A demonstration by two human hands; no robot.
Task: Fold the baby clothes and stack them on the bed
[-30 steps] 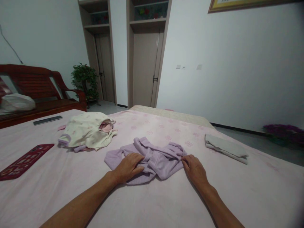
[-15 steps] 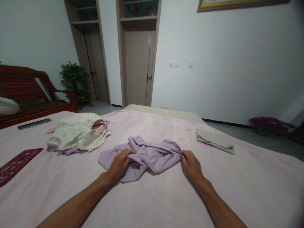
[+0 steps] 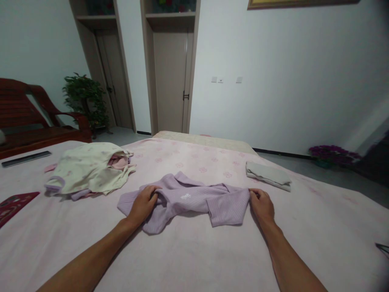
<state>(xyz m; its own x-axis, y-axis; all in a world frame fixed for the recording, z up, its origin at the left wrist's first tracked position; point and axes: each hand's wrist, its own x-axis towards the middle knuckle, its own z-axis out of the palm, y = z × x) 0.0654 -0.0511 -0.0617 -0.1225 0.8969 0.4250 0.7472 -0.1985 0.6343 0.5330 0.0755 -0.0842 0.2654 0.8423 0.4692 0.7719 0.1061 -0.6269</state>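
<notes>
A lilac ribbed short-sleeved shirt (image 3: 194,198) with a small white print lies partly spread on the pink bedspread (image 3: 194,255). My left hand (image 3: 146,202) grips its left part, fingers closed on bunched cloth. At the far right corner of the shirt, my right hand (image 3: 261,205) pinches the fabric by a sleeve, which hangs flat toward me. The cloth between the hands is pulled fairly straight along the top, while the left side stays creased and folded over.
Cream and pink clothes (image 3: 88,168) lie heaped at left, near a dark flat bar-shaped object (image 3: 26,158) and a dark red patterned item (image 3: 16,205). A folded grey cloth (image 3: 267,175) rests at right. A wooden bench (image 3: 39,121) stands beyond the bed.
My right hand has moved right, stretching the shirt wider; its sleeve and white print now show. My left hand has shifted slightly left in view, still gripping. The view has turned a little right.
</notes>
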